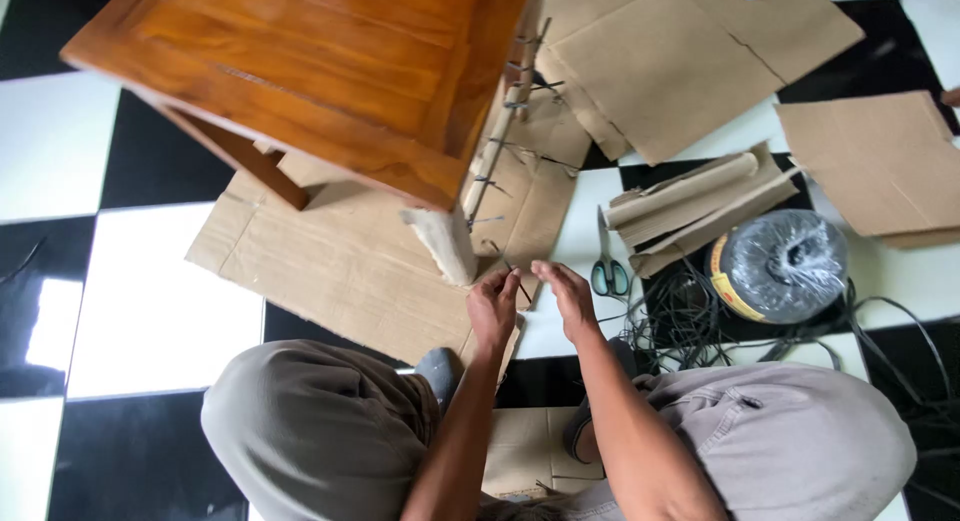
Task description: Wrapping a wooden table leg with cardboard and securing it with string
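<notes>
Person sits on checkered floor [150,281], knees apart. Left hand [493,309] & right hand [567,296] meet at a thin black tie strap [519,284] by the cardboard-wrapped leg [447,243] of a wooden table [300,71]. Both grips pinch the strap's ends, prob. to cinch wrap on. More straps up the leg. Scissors [609,271] & strap spool [782,266] near right hand, within reach; cardboard sheet [330,271] under the table.

Thin dark tie strap [516,281], short and slanted, against the cardboard-wrapped table leg [447,243] over flat cardboard.
</notes>
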